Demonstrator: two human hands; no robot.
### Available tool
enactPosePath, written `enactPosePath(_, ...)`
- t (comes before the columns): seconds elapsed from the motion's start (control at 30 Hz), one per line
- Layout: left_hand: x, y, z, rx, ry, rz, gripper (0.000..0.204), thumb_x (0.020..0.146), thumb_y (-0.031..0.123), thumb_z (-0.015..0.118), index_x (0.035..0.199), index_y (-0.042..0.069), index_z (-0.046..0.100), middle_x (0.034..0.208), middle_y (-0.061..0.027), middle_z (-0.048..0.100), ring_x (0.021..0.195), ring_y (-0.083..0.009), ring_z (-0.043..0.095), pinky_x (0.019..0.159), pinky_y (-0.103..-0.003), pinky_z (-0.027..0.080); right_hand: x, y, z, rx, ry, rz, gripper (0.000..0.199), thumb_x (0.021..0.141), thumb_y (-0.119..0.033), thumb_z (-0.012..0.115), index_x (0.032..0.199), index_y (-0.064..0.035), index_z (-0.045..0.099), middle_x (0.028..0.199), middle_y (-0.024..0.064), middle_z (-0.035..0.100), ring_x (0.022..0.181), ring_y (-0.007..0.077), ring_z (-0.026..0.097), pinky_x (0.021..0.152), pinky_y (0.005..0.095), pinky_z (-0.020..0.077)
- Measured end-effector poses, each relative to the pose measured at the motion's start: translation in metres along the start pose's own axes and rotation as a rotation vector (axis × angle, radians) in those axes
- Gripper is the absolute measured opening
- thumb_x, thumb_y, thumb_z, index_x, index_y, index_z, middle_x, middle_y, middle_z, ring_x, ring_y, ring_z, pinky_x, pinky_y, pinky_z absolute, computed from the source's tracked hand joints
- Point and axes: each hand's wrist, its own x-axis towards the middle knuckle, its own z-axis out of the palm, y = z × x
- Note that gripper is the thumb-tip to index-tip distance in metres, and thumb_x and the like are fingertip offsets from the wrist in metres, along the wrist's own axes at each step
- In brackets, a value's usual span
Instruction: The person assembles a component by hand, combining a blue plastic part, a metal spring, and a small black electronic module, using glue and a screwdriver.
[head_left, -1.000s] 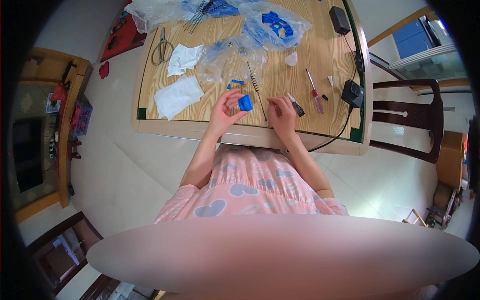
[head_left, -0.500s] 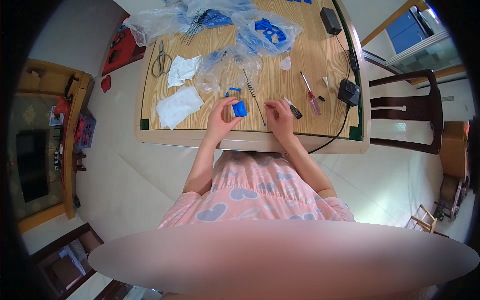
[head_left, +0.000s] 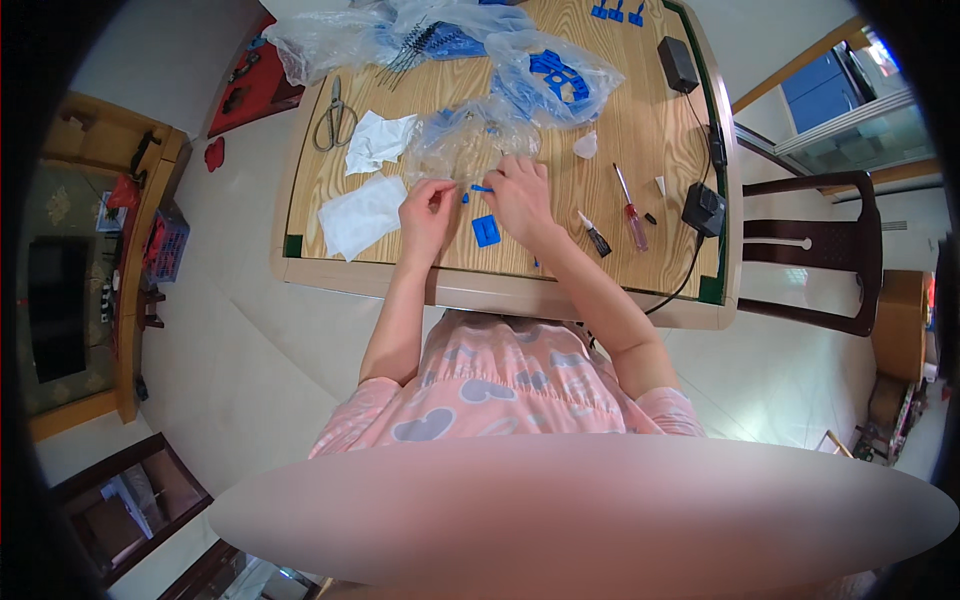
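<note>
My right hand (head_left: 522, 203) reaches over the wooden table, its thumb and fingers at one end of a small narrow blue plastic piece (head_left: 480, 188). Left of it, my left hand (head_left: 426, 217) is closed, thumb and fingertips together; whatever they hold, if anything, is hidden. Between the hands and nearer to me lies a square blue plastic part (head_left: 486, 231). A tiny blue piece (head_left: 465, 198) rests beside my left fingertips. My right hand covers most of a thin spiral rod, whose blue tip (head_left: 536, 263) shows below the wrist.
A clear plastic bag (head_left: 455, 140) lies just beyond my hands. White tissues (head_left: 360, 217) and scissors (head_left: 335, 118) are at left. A small glue tube (head_left: 594, 235), a screwdriver (head_left: 635, 225) and a black adapter (head_left: 703, 208) with its cable lie right. Bags of blue parts (head_left: 560, 80) fill the back.
My left hand has let go of the square blue part, which now lies on the table. My right hand has moved forward and left, over the spiral rod to the narrow blue piece.
</note>
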Motion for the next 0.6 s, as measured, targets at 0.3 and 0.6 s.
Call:
enactPosePath(0.3, 0.017, 0.008, 0.018, 0.328, -0.229, 0.345, 0.01, 0.076, 0.002, 0.068, 0.085, 0.003, 0.067, 0.089, -0.0112, 0.06, 0.092, -0.0306, 0.059, 0.078, -0.04, 0.05, 0.036, 0.024, -0.009, 0.024, 0.193, 0.148, 0.005, 0.076, -0.017, 0.067, 0.08, -0.0136, 0.067, 0.084, 0.0047, 0.059, 0.09, 0.0256, 0.056, 0.078, 0.0425, 0.0397)
enactPosePath(0.6, 0.044, 0.009, 0.028, 0.322, -0.353, 0.251, 0.009, 0.079, 0.005, 0.064, 0.087, 0.001, 0.066, 0.093, -0.016, 0.062, 0.087, -0.0361, 0.062, 0.076, -0.044, 0.051, 0.092, 0.032, 0.025, -0.149, -0.191, 0.03, 0.016, 0.084, -0.019, 0.056, 0.087, -0.0141, 0.071, 0.093, 0.0073, 0.065, 0.097, 0.0251, 0.061, 0.082, 0.0416, 0.0413)
